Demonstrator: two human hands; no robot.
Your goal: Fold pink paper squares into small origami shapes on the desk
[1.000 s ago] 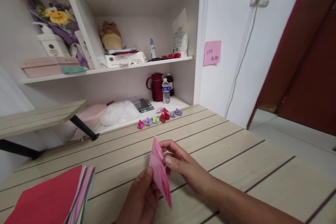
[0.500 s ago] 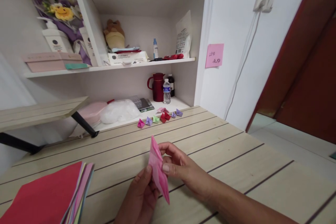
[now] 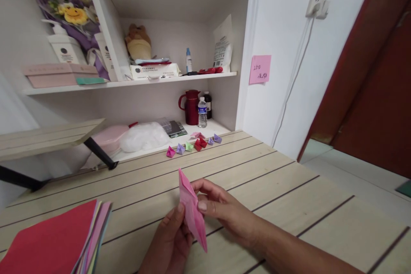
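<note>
A folded piece of pink paper [image 3: 192,212] is held up on edge above the wooden table, long and pointed at its top and bottom ends. My left hand [image 3: 175,231] pinches its left side, thumb on the near face and the other fingers behind. From the right, my right hand [image 3: 213,203] grips the paper's right edge between thumb and bent fingers; those fingertips are partly hidden by it. Beyond the hands, several small folded paper pieces [image 3: 189,147] in magenta, lilac, green and red stand in a row near the table's back edge.
A stack of coloured paper [image 3: 51,239], red on top, lies at the left front. A small raised shelf [image 3: 51,137] on black legs stands behind it. At the back are a dark red jug [image 3: 192,109], a water bottle [image 3: 202,113] and a white plastic bag [image 3: 144,137].
The view has shifted slightly. Both hands keep their hold on the pink paper, which has turned a little so that more of its flat face shows.
</note>
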